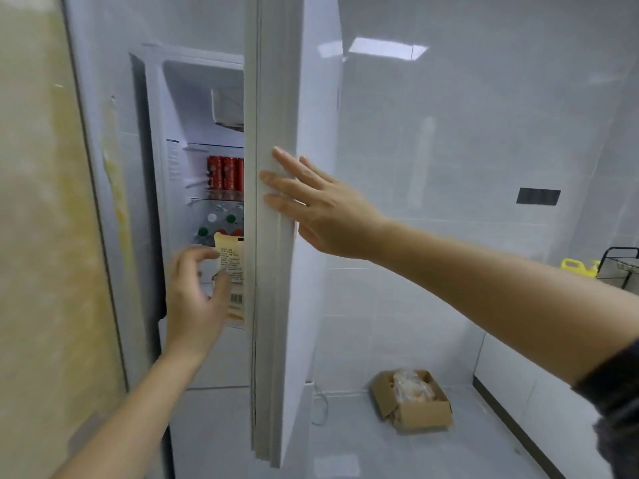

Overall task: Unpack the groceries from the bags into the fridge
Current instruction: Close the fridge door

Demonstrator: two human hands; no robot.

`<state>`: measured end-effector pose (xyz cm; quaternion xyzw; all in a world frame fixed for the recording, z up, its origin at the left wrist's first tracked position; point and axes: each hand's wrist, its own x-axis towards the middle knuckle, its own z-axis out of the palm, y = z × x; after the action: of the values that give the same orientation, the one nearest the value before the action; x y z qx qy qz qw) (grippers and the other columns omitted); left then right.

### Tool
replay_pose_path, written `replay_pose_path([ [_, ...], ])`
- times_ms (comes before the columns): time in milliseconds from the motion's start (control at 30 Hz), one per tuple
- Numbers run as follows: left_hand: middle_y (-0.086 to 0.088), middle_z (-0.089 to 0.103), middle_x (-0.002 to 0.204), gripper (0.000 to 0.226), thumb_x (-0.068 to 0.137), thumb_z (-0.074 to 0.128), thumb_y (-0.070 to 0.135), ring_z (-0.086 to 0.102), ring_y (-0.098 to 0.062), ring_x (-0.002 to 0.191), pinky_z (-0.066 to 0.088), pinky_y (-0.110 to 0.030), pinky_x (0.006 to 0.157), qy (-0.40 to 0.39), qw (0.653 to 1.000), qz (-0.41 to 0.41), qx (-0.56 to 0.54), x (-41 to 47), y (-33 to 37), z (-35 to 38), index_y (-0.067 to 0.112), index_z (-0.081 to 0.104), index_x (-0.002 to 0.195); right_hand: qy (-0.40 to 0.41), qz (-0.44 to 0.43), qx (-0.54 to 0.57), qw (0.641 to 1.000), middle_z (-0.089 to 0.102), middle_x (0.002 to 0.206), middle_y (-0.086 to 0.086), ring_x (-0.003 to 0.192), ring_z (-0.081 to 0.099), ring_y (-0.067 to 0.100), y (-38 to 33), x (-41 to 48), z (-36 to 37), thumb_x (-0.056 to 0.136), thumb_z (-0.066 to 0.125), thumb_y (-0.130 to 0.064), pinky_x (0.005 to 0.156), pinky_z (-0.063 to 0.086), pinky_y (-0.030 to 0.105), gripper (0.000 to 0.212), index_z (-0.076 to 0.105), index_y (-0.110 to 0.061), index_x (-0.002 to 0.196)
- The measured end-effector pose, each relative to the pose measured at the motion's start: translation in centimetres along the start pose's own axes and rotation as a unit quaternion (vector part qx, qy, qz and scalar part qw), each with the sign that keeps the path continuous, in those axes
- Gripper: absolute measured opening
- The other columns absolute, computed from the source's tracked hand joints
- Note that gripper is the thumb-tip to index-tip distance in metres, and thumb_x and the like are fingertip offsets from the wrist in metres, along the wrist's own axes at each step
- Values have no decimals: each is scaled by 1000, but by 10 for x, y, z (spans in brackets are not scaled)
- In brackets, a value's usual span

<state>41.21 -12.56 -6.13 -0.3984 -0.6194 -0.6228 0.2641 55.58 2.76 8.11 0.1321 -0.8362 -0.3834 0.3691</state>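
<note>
The white fridge (152, 209) stands ahead with its door (311, 209) swung partly out. My right hand (318, 205) lies flat with straight fingers on the door's edge. Through the gap, my left hand (197, 299) reaches into the fridge at a yellow packet (233, 257) with printed text and a barcode. The thumb lies across the packet's front and the curled fingers sit at its left edge. Red cans (224, 172) stand on the shelf above. Bottles with green and white caps (221, 219) lie just behind the packet. The door hides the right part of the interior.
A pale box (226, 105) sits on the top shelf. An open cardboard box (411, 401) with bagged goods lies on the tiled floor to the right. A yellow jug (577, 267) and a black wire rack (619, 267) are at the far right. A yellowish panel (41, 236) borders the fridge's left.
</note>
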Motion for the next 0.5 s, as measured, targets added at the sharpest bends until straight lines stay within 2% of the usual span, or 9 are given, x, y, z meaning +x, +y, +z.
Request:
replay_pose_path([
  [67, 4, 52, 100, 19, 91, 61, 7, 51, -8, 91, 40, -18, 79, 2, 999, 45, 3, 8, 10, -9, 12, 53, 108, 11, -11, 12, 1000, 48, 144, 16, 142, 28, 41, -8, 21, 13, 86, 55, -3, 118, 21, 49, 39, 62, -5, 124],
  [133, 6, 55, 88, 22, 90, 61, 7, 52, -4, 76, 41, -11, 67, -6, 999, 37, -20, 17, 22, -14, 18, 50, 106, 29, -16, 30, 999, 51, 142, 17, 141, 31, 39, -18, 41, 26, 82, 55, 0, 117, 23, 48, 37, 66, -3, 117],
  [233, 7, 56, 89, 24, 91, 62, 21, 54, -3, 73, 44, -11, 63, -34, 999, -3, -33, 32, 24, -16, 22, 47, 110, 27, -20, 70, 997, 41, 150, 17, 144, 27, 36, -32, 63, 38, 79, 55, 0, 117, 24, 48, 44, 63, -5, 122],
  [300, 4, 59, 93, 29, 90, 64, 32, 56, -6, 76, 44, -12, 64, -25, 999, -35, -13, 43, 13, -18, 21, 49, 112, 2, -10, 79, 997, 27, 158, 13, 147, 18, 35, -37, 67, 47, 81, 56, -3, 118, 23, 50, 54, 54, -11, 135],
  [400, -5, 63, 96, 24, 89, 67, 23, 56, -11, 76, 38, -6, 63, 22, 996, -55, 63, 58, -4, -25, 11, 56, 107, -37, 39, 91, 994, 14, 162, 8, 149, 9, 36, -39, 62, 65, 85, 52, -5, 117, 22, 54, 68, 36, -19, 149],
  [500, -4, 62, 95, 19, 88, 68, 16, 53, -5, 73, 37, -2, 60, 35, 992, -88, 86, 72, -15, -32, 10, 58, 104, -89, 88, 104, 987, 0, 164, 4, 148, 1, 39, -39, 61, 92, 88, 51, -6, 113, 24, 60, 77, 18, -28, 154],
])
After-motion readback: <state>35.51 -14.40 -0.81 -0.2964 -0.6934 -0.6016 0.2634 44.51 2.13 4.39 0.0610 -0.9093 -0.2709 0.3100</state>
